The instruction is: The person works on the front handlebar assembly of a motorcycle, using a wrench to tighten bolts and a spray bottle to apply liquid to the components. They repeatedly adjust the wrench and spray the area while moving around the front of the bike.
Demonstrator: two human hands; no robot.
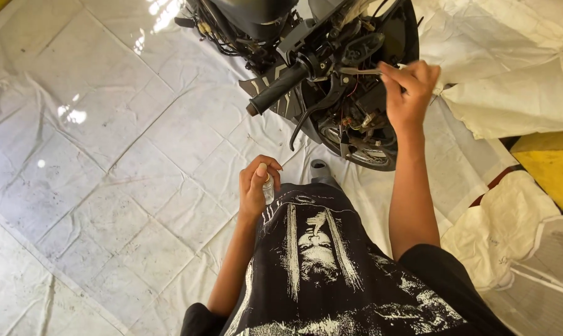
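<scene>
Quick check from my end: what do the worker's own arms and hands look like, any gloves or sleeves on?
Both hands are bare, no gloves: left hand, right hand. Forearms are uncovered too, with no watch or bands visible. Short black sleeves end near the elbows, part of a black shirt with a whitish print.

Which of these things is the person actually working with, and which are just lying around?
In use:
- right hand holding a thin tool
- left hand holding a small clear bottle
- motorbike handlebar

Lying about:
- white floor sheet
- cream cloth
- yellow block
</scene>
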